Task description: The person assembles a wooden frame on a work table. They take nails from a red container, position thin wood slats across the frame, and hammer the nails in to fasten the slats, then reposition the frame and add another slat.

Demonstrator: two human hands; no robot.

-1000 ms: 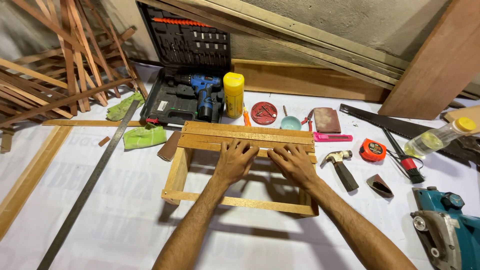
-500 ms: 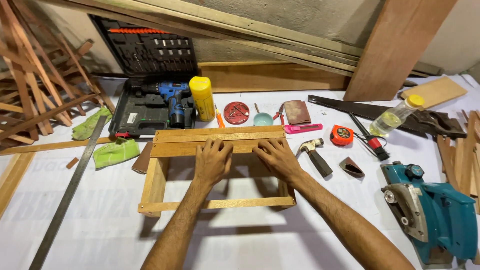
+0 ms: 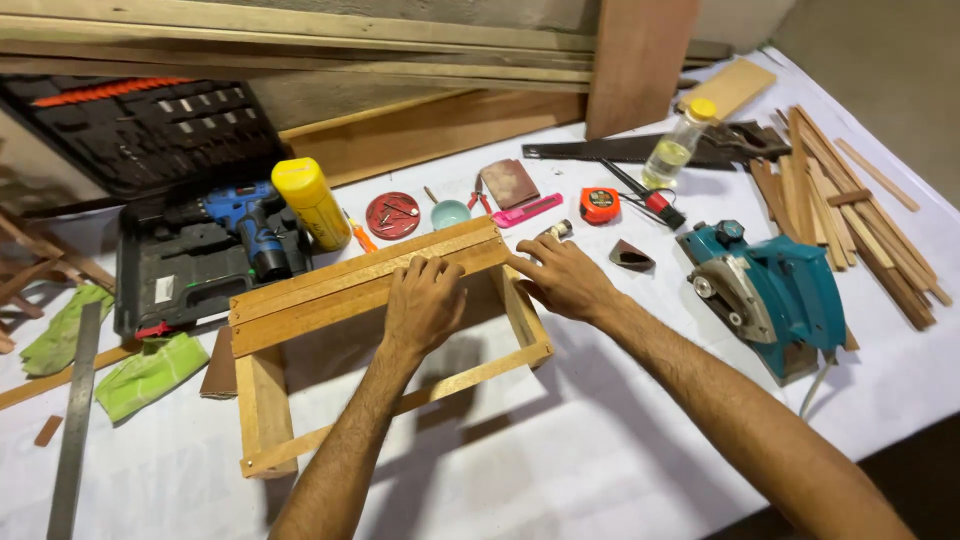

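1. The left hand lies flat on the wooden frame and hides part of its far rail.
2. The right hand covers the frame's far right corner.
3. A hammer shows only its head beyond that hand.
4. The open tool case is cut off at the left edge.
5. The steel ruler runs off the near edge.

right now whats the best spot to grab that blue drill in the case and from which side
Take the blue drill by its handle, coming from above. It lies flat in the open black case, body towards the lid and handle pointing at the wooden frame, so the handle is the narrow part the fingers can probably wrap. The yellow can crowds its right side.
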